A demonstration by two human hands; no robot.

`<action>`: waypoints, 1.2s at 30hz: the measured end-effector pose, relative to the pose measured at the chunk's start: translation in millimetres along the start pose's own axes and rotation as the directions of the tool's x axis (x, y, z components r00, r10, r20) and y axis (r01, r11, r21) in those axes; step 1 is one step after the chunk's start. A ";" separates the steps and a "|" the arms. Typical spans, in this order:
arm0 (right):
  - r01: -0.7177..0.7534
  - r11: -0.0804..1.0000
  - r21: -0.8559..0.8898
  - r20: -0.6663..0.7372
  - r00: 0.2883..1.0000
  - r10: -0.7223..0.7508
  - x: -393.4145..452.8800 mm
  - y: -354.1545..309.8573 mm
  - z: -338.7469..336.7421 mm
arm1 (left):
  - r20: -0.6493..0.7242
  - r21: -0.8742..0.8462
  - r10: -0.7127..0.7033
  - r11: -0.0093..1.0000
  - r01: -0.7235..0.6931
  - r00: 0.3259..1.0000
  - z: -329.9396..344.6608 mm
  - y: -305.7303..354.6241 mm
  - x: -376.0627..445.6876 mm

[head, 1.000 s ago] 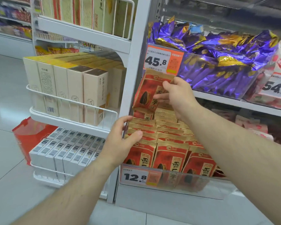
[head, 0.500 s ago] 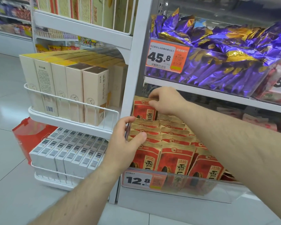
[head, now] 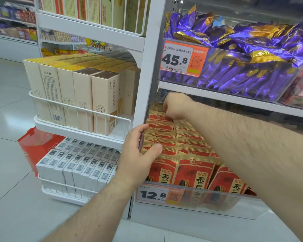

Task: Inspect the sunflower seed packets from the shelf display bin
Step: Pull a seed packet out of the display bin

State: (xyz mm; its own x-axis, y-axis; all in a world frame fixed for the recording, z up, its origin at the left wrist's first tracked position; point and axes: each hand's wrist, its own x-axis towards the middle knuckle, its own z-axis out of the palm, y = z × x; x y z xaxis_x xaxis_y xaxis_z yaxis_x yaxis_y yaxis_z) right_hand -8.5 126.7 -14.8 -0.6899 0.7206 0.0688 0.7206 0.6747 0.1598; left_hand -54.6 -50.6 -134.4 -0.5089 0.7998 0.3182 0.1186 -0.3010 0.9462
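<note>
1. Right hand (head: pixel 177 106) at rear of display bin (head: pixel 217 198), fingers curled on a back-row sunflower seed packet (head: pixel 160 116).
2. Left hand (head: pixel 138 154) resting on front packets (head: pixel 194 170), fingers relaxed, gripping nothing.
3. Inspection apparently midway: no packet lifted out; remaining rows unchecked.

Lower shelf display bin (head: pixel 217 193), clear front wall: rows of red-and-gold sunflower seed packets (head: pixel 194 169) standing upright, front to back. Shelf above (head: pixel 234 97) carries a clear bin of purple foil packets (head: pixel 252 67).
</note>
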 end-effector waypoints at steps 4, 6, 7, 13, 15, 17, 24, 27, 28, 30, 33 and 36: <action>-0.082 0.886 0.456 0.068 0.996 0.058 -8.8 -3.9 0.8 | -0.003 0.025 0.015 1.000 -0.015 1.000 1.0 0.2 -0.4; -0.103 0.816 0.569 0.199 0.980 -0.015 -19.0 -5.6 -4.0 | -0.001 0.036 0.020 0.999 -0.020 1.000 1.3 1.7 -0.3; -0.068 0.864 0.499 0.244 0.967 -0.065 -23.1 -5.9 -6.1 | -0.002 0.046 0.026 0.999 -0.026 1.000 1.2 2.3 -0.2; -0.021 0.975 0.223 0.121 0.993 -0.007 -37.5 -4.3 -7.7 | 0.004 0.108 0.047 0.993 -0.048 0.999 0.4 5.2 -0.6; 0.039 0.951 0.308 -0.013 0.999 -0.037 -50.4 0.2 -16.4 | 0.012 0.120 0.052 0.991 -0.053 0.999 -0.3 5.5 0.2; 0.099 0.943 0.316 -0.192 0.981 -0.039 -66.7 6.8 -22.9 | 0.019 0.143 0.059 0.988 -0.061 0.998 -1.6 6.0 1.1; 0.278 0.394 0.876 -0.467 0.692 0.550 -120.3 31.5 -29.9 | 0.054 0.200 0.075 0.976 -0.084 0.996 -7.0 4.8 4.1; 0.387 -0.008 0.922 -0.277 0.674 0.684 -137.6 34.3 -28.1 | 0.074 0.155 0.086 0.983 -0.096 0.994 -6.9 8.9 1.5; 0.400 -0.040 0.916 -0.258 0.662 0.703 -144.3 34.8 -27.4 | 0.078 0.151 0.096 0.983 -0.107 0.992 -7.4 10.0 1.0; 0.397 -0.031 0.917 -0.254 0.644 0.722 -161.2 34.2 -25.7 | 0.089 0.166 0.109 0.979 -0.123 0.990 -9.8 10.6 0.2; 0.338 0.149 0.929 -0.342 0.634 0.693 -191.2 32.7 -20.2 | 0.114 0.189 0.089 0.976 -0.110 0.989 -14.0 10.5 -0.3; 0.296 0.198 0.935 -0.352 0.691 0.631 -220.1 27.6 -11.1 | 0.151 0.225 0.053 0.971 -0.087 0.987 -17.7 12.9 -0.5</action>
State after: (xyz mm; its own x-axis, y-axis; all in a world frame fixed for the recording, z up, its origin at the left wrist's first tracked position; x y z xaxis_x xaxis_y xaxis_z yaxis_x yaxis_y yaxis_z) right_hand 162.5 -15.1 -14.6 -0.0468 0.8674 0.4954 0.0030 0.4961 -0.8683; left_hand -67.8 -64.1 -123.4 -0.3671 0.8521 0.3731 0.3508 -0.2447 0.9039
